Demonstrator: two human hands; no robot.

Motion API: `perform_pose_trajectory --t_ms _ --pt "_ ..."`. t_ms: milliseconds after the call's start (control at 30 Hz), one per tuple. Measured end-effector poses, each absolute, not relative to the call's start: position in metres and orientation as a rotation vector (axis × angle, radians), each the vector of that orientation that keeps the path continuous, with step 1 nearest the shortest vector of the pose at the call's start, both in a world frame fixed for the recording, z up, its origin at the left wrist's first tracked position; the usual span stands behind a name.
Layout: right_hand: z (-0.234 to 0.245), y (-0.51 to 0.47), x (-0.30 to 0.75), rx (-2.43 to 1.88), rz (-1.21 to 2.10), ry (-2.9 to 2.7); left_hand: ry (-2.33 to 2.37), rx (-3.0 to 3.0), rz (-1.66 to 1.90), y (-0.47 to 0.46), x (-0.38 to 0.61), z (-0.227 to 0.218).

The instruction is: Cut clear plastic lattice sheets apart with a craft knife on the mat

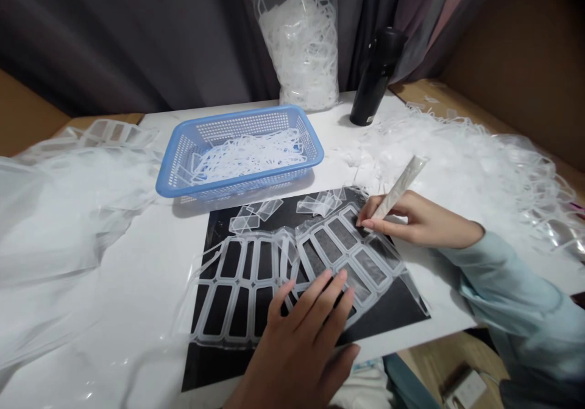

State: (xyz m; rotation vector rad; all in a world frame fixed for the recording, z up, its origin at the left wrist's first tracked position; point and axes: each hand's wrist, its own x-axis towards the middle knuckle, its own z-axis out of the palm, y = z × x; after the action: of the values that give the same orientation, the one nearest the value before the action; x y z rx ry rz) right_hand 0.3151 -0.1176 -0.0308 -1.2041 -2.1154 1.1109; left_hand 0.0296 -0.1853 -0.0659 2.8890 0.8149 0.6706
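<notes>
My left hand point(305, 342) lies with fingers spread on a clear plastic sheet point(345, 253) of rounded rectangular frames. My right hand point(418, 217) pinches a whitish pen-like stick point(398, 188), its lower end by the sheet's upper right cells. A second framed sheet point(231, 284) lies to the left, and the two meet or overlap near the middle. Under both is a black mat point(388, 320). Small clear rectangular pieces point(256, 213) lie loose along the mat's top edge, with more point(322, 203) further right. My left fingertips hide part of the sheet.
Behind the mat stands a blue basket point(240, 183) holding thin white frames. Further back are a stuffed clear bag point(304, 49) and a black bottle point(377, 77). Plastic sheets point(50, 232) pile up at left; a heap of white frame scraps point(457, 159) covers the right side.
</notes>
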Motion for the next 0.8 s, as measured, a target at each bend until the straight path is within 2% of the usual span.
perform_pose_trajectory --t_ms 400,800 --pt "-0.0331 -0.1172 0.3172 -1.160 1.015 -2.208 0.832 2.831 0.660 -0.1840 0.0287 -0.0662" --pt "-0.0337 -0.1193 0.3190 -1.140 1.098 -2.148 0.868 2.807 0.610 -0.1875 0.0297 -0.0659"
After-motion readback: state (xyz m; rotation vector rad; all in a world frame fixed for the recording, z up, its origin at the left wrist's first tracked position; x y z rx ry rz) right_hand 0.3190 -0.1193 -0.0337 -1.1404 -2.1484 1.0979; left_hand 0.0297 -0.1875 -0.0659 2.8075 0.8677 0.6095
